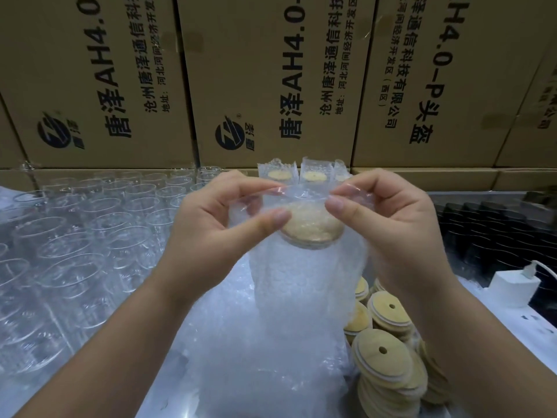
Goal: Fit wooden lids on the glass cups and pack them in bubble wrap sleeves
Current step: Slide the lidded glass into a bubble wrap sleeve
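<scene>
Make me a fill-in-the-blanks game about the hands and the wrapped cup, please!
1. The left hand and right hand pinch the clear bubble wrap sleeve at its ____.
2. The round tan lid inside the sleeve is made of ____.
3. The empty clear glass cups stand on the person's ____ side.
Missing words: top; wood; left.

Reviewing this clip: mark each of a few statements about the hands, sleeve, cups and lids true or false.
1. The left hand and right hand both pinch the top of the bubble wrap sleeve. True.
2. The cup inside the sleeve has no lid. False: a wooden lid sits on it.
3. The bare glass cups stand on the right. False: they stand on the left.
4. A pile of loose wooden lids lies at lower right. True.
</scene>
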